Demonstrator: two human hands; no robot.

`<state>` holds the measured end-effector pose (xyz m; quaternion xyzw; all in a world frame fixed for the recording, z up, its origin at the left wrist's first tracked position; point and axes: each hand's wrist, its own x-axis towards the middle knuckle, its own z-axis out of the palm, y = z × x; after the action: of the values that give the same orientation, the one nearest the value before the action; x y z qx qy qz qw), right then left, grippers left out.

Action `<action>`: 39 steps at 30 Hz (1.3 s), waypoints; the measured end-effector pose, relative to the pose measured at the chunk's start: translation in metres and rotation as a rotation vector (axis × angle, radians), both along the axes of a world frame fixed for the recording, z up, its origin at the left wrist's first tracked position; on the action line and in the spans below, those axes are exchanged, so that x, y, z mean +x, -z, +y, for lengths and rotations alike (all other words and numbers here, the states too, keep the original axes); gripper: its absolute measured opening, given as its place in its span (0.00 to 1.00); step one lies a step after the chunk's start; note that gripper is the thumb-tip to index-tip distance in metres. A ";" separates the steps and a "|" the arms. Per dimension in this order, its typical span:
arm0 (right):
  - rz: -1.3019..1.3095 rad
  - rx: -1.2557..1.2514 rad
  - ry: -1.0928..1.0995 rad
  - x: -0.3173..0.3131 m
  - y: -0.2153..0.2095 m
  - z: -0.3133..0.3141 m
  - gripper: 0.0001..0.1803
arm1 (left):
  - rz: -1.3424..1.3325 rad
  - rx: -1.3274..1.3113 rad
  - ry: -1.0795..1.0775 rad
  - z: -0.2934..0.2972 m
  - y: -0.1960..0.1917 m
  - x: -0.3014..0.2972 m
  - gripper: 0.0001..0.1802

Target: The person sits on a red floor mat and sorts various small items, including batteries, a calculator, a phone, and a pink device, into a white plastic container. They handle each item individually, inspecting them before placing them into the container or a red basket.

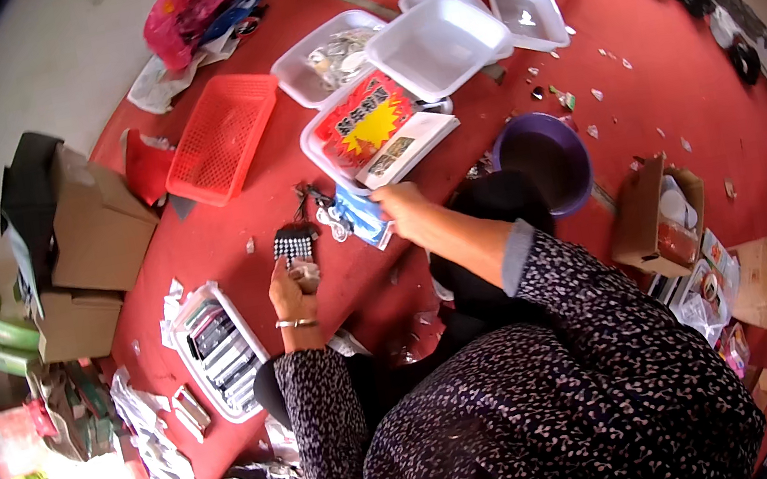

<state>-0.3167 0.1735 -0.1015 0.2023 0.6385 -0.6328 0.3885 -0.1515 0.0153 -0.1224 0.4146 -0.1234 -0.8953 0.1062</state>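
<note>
Gripping a small dark card studded with rows of pale beads (293, 244), the left hand (289, 291) is closing its fingers around the card's lower end and holding it upright above the red floor covering (681, 78); a bangle is sitting on that wrist. Just left of this hand, a white tray (217, 351) packed with small flat packets is lying on the red surface, with loose papers near it. Further left, brown cardboard boxes (94, 237) are standing at the edge, and a red mesh basket (222, 136) is resting above them.

Moving rightward, the right hand (408, 213) is reaching forward with fingers curled down onto a blue-and-white packet (365, 217), pinching its upper edge; the packet is lying just beside a tangle of small dark and white items. Beyond it, a white tray is holding a red and yellow printed card (366, 123), with empty white trays (437, 43) stacking up behind. A purple bowl (545, 162) is sitting right of the hand, and an open cardboard box (655, 214) is standing further right.
</note>
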 end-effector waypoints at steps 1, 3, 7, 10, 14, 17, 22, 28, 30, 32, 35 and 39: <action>-0.025 -0.002 0.085 0.004 -0.016 0.007 0.14 | -0.004 0.032 0.094 -0.015 0.008 0.010 0.14; -0.032 0.042 0.213 -0.008 -0.025 0.025 0.16 | -0.238 -0.222 0.051 0.003 0.004 -0.010 0.14; 0.085 0.127 0.244 -0.045 0.006 0.021 0.20 | -0.108 -0.470 0.106 0.027 -0.015 -0.031 0.17; 0.097 -0.042 0.318 -0.048 0.029 -0.002 0.19 | -0.071 -0.463 0.131 0.015 -0.003 -0.017 0.13; 0.060 0.063 0.297 -0.063 0.061 0.002 0.22 | -0.186 -0.527 0.238 0.021 -0.015 -0.025 0.21; -0.018 0.090 0.247 -0.061 0.039 0.005 0.21 | -0.167 -0.516 0.220 0.031 -0.016 -0.017 0.27; 0.148 0.069 0.298 -0.065 0.042 -0.003 0.13 | -0.064 -0.474 0.285 0.033 -0.034 -0.026 0.29; -0.021 -0.331 0.123 -0.030 -0.018 -0.020 0.10 | -0.111 -0.493 0.200 0.028 -0.038 -0.020 0.26; -0.115 -0.497 0.115 0.001 -0.033 -0.035 0.10 | -0.100 -0.408 0.162 0.020 -0.040 -0.015 0.30; -0.135 -0.476 -0.182 0.014 -0.046 -0.027 0.12 | -0.087 -0.413 0.042 0.017 -0.060 -0.012 0.38; -0.079 -0.465 -0.376 0.023 -0.042 -0.031 0.10 | 0.085 -0.479 0.076 0.016 -0.090 -0.004 0.41; -0.040 -0.467 -0.434 0.024 -0.033 -0.034 0.11 | 0.026 -0.303 0.014 0.021 -0.080 0.002 0.25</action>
<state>-0.2931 0.1394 -0.0686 -0.0209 0.4964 -0.6607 0.5628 -0.1498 0.0368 -0.0422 0.3813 -0.2588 -0.8724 0.1629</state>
